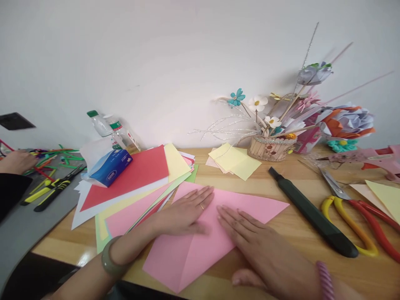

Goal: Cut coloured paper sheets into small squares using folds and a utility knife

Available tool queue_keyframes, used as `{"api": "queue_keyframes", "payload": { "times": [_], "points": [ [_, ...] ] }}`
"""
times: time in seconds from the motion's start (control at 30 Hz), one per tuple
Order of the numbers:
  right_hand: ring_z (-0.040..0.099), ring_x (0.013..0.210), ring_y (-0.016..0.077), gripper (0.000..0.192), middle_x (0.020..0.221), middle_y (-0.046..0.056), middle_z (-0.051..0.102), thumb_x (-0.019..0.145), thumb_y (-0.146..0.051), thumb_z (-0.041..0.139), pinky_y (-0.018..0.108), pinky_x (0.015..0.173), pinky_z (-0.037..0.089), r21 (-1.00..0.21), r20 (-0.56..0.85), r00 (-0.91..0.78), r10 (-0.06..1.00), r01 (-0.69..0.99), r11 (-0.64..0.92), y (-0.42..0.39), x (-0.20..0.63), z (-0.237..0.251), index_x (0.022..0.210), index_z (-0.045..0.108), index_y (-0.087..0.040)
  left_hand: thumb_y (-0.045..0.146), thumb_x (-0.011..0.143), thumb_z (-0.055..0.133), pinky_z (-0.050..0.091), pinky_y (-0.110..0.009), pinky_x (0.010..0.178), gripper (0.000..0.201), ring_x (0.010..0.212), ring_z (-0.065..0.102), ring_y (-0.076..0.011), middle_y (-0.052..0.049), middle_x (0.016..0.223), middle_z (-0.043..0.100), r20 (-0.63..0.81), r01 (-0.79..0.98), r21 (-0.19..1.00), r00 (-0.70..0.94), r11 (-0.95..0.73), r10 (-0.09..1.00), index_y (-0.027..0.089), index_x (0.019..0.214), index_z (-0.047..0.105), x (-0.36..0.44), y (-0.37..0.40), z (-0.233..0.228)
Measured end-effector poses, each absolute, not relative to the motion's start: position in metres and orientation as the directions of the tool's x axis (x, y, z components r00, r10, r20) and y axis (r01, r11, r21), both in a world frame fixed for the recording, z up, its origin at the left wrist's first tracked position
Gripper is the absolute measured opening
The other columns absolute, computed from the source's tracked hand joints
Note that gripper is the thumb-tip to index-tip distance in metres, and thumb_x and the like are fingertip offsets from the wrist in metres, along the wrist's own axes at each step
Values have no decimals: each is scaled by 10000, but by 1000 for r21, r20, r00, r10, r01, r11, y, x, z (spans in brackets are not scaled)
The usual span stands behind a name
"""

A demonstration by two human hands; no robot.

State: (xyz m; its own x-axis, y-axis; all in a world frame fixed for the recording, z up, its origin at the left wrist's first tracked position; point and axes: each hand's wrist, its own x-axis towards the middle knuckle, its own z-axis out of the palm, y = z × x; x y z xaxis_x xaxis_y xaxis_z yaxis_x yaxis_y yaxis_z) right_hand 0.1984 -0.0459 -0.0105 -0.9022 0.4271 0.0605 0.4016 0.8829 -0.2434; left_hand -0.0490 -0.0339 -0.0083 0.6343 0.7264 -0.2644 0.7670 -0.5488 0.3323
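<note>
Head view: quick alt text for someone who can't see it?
Left hand and right hand press flat on a folded pink sheet on a wooden table. A paper stack lies left, a black knife and scissors right.

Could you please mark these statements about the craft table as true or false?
1. Both hands, left hand and right hand, lie flat on the pink paper. True.
2. The right hand holds the scissors. False: they lie untouched on the table, to the right.
3. A blue tissue pack rests on the red sheet. True.
4. The black utility knife lies on the pink paper. False: it lies on bare wood beside it.
5. The left wrist wears a green bangle. True.
</note>
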Motion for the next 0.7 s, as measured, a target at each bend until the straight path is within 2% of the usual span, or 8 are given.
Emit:
{"api": "queue_keyframes", "payload": {
  "times": [0.07,0.13,0.27,0.4,0.5,0.57,0.6,0.7],
  "points": [
    [228,1330,280,887,1432,201,242,805,-685,374,440,1068,259,-324,-55,-909,413,407,854,-47,183,-3,1394,246,-34,519,963,226,94,-380,1144,673,1410,9,-196,-121,1531,27,-238,763,344,635,-547,735,100,1469,84,-50,-34,-8],
    [201,1337,287,912,1439,212,207,799,-695,369,455,1075,232,-366,-111,-908,403,415,833,-46,177,-3,1393,226,-18,447,989,163,94,-370,1146,593,1410,12,-176,-102,1533,48,-231,760,361,634,-540,738,105,1469,97,-51,-34,-7],
    [141,1347,298,922,1459,192,122,795,-704,371,508,1072,208,-376,-94,-923,372,379,846,-46,183,-12,1413,165,-51,431,992,160,82,-351,1148,588,1410,-5,-165,-89,1535,32,-252,767,368,627,-526,737,92,1468,92,-49,-34,-3],
    [183,1333,301,946,1451,188,142,778,-702,418,496,1059,251,-323,-35,-940,339,332,886,-54,188,-20,1419,168,-52,417,991,188,71,-333,1147,592,1410,-19,-156,-92,1536,21,-235,766,341,630,-545,740,72,1464,96,-49,-34,-6],
    [253,1315,242,754,1429,155,226,838,-472,523,383,1053,307,-224,84,-977,194,171,959,-70,177,-28,1408,257,-56,380,992,214,78,-338,1145,574,1410,-24,-155,-90,1536,14,-234,766,336,632,-549,739,79,1465,94,-49,-33,-9],
    [280,1301,186,577,1407,109,294,853,-216,508,293,1044,323,-125,148,-984,99,81,989,-82,167,-35,1385,334,-76,371,990,228,79,-342,1145,575,1410,-24,-157,-91,1536,9,-224,759,334,639,-558,736,81,1466,86,-50,-33,-10],
    [290,1295,181,537,1397,100,317,850,-152,484,276,1037,335,-82,168,-983,76,63,995,-89,162,-38,1368,369,-75,373,989,231,76,-340,1145,579,1410,-26,-157,-93,1537,8,-217,756,332,643,-564,734,79,1466,84,-50,-33,-10],
    [302,1287,183,469,1387,86,340,883,-145,436,268,1025,360,-55,181,-983,36,27,998,-102,151,-41,1346,405,-78,381,987,230,74,-338,1144,583,1410,-26,-159,-91,1538,12,-213,757,322,643,-568,736,84,1467,84,-50,-33,-10]
  ]
}}
